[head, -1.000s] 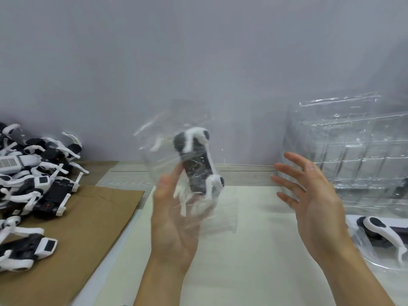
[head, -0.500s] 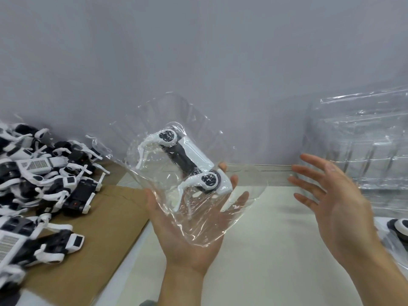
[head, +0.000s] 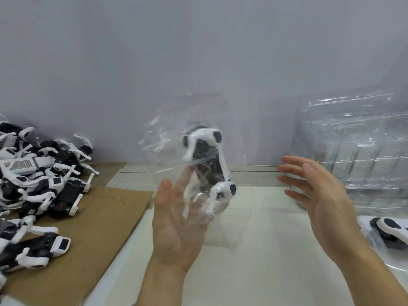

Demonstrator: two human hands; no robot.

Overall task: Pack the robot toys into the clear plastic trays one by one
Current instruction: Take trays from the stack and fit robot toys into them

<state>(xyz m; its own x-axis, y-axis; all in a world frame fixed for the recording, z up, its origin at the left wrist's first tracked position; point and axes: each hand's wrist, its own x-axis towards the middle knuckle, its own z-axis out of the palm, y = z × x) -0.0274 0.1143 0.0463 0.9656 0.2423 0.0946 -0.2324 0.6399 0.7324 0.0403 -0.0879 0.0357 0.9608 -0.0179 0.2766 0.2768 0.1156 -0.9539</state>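
One robot toy (head: pixel 208 164) in clear tray (head: pixel 176 138), carried on flat-fingered left hand (head: pixel 176 219); right hand (head: pixel 318 195) spread, empty. Second packed toy (head: pixel 390 230) right; unpacked pile (head: pixel 37 173), uncountable.

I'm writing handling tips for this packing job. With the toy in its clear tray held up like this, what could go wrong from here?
1. The left hand has straight fingers under the clear tray, with no clamp on it, so the robot toy might tip out or drop.
2. The right hand is open and apart from the tray, giving no support if it slips.
3. The tray looks blurred, perhaps from motion, which might shake the toy loose.
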